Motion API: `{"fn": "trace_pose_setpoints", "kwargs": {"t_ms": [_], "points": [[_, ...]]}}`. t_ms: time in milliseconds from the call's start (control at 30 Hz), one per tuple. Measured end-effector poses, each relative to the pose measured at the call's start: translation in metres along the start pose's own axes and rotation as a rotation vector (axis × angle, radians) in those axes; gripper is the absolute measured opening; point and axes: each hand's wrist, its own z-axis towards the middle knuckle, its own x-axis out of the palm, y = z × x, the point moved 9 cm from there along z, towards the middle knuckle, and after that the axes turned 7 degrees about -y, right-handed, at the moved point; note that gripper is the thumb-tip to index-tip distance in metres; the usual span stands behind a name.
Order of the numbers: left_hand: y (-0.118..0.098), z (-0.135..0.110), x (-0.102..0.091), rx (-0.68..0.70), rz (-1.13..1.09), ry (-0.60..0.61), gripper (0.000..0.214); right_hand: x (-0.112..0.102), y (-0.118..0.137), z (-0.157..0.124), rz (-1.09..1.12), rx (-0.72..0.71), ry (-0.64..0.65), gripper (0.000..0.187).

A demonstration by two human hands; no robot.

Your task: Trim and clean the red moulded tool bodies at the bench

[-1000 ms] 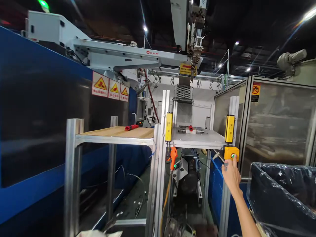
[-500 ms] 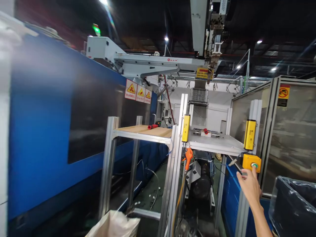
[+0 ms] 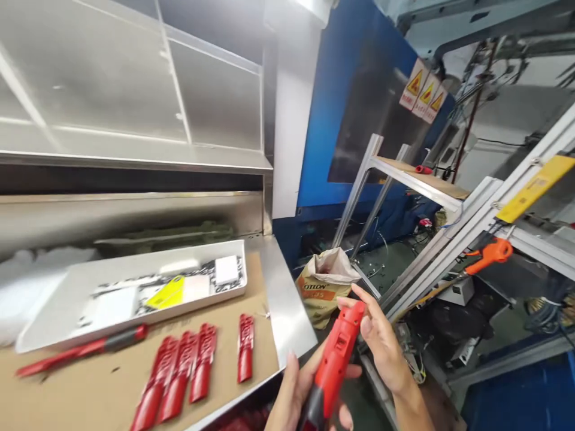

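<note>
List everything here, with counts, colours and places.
Workbench: 1, brown top, left
Tray: 1, white, on workbench
Angular piece: 1, yellow, in tray
Ridged pieces: 4, red, on workbench
Long piece: 1, red and black, beside tray
Casing: 1, red and black, right of workbench
Sack: 1, tan and orange, on floor
Machine: 1, blue, behind sack
Warning signs: 3, white and yellow, on machine
Rack: 1, metal, before machine
Sensor bar: 1, yellow, right
Air gun: 1, orange, below sensor bar
Left grip: 1, around casing
Right grip: 1, at casing tip
</note>
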Motion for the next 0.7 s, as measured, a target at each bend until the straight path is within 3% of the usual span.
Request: {"fn": "trace_pose_setpoints", "kwargs": {"t_ms": [67, 233, 700], "points": [[0.002, -0.004, 0.001, 0.012, 0.064, -0.002, 0.080, 0.016, 0.004, 0.001, 0.087, 0.027, 0.061, 0.052], [0.002, -0.009, 0.006, 0.070, 0.047, 0.031, 0.080, 0.020, 0.002, 0.002, 0.184, 0.021, 0.068, 0.034], [0.009, -0.021, 0.013, 0.063, -0.025, 0.080, 0.075, 0.028, -0.004, -0.006, 0.214, 0.043, 0.096, 0.034]]}}
